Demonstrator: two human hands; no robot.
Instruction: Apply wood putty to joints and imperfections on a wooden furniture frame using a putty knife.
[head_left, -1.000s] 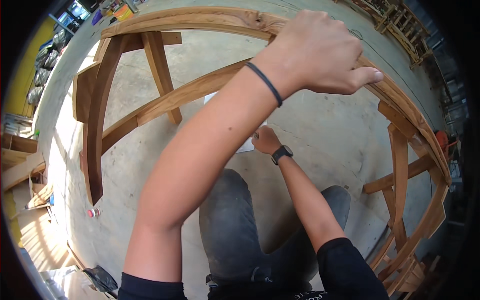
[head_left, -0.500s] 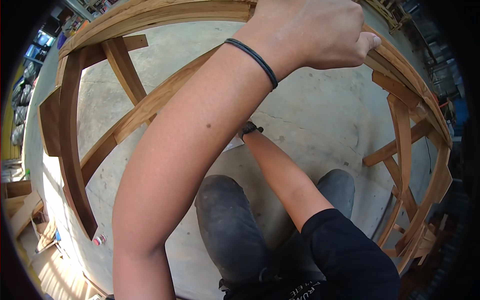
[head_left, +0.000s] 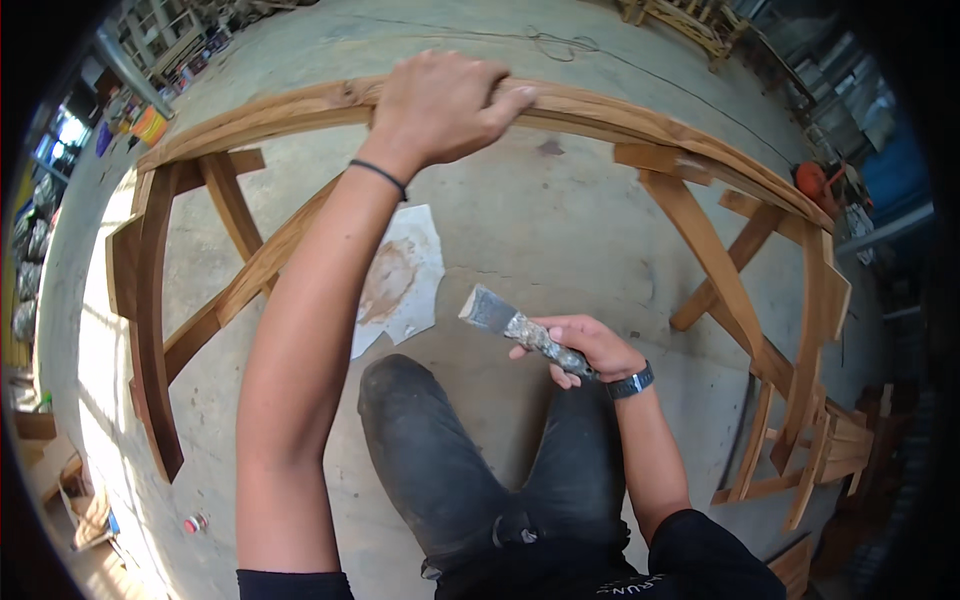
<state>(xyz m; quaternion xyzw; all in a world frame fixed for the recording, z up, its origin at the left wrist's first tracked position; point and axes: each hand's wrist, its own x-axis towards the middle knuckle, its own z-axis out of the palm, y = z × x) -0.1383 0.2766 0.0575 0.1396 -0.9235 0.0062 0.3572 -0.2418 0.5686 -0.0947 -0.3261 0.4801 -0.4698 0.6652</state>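
Observation:
My left hand [head_left: 435, 105] is closed over the curved top rail [head_left: 650, 125] of a wooden frame that arches across the view. My right hand [head_left: 585, 350] holds a putty knife [head_left: 492, 312] above my right thigh, its grey blade pointing up and left and its handle crusted with dried material. On the concrete floor beyond my knees lies an irregular white board [head_left: 405, 275] with a brown smear, partly hidden by my left forearm.
Slanted wooden legs and braces [head_left: 700, 240] stand at both sides. A red cap-like object [head_left: 195, 522] lies at lower left. Cables, stacked timber furniture [head_left: 680, 25] and a red-orange machine [head_left: 812, 182] are farther back. Black bags [head_left: 35, 240] line the left edge.
The view has shifted. My left hand now appears farther left on the rail. My right hand has come up from behind my left forearm, showing the putty knife and uncovering more of the board.

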